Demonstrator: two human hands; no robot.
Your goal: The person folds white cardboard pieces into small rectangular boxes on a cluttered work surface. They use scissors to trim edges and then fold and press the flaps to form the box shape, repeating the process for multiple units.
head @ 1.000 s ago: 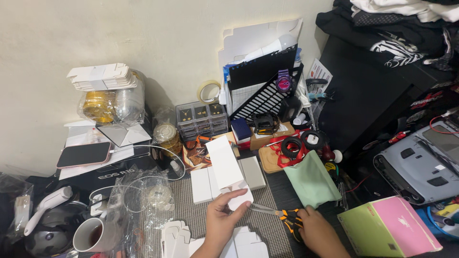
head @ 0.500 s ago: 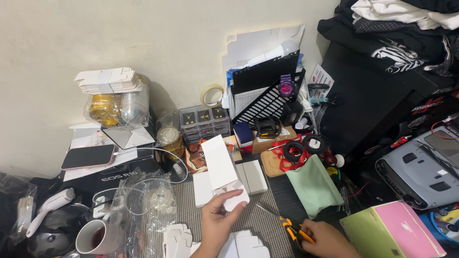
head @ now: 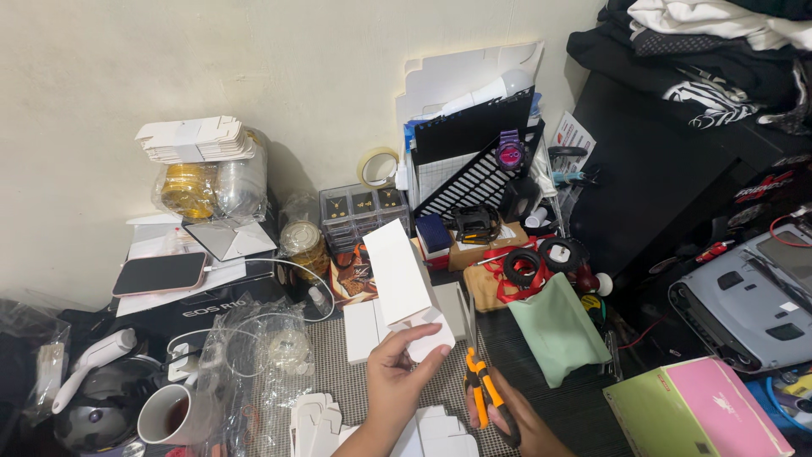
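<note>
Near the front edge of the cluttered surface (head: 507, 338), the left hand (head: 397, 381) holds a long white carton (head: 404, 279) by its lower end, lifted and tilted away toward the wall. Its grip is clamped there, thumb on top and fingers curled beneath the folded flaps. Just to the right, the right hand (head: 516, 419) is wrapped shut around orange-handled pliers (head: 484, 389), tips pointing up toward the carton without touching it. Flat white carton blanks (head: 372, 423) lie below the hands.
</note>
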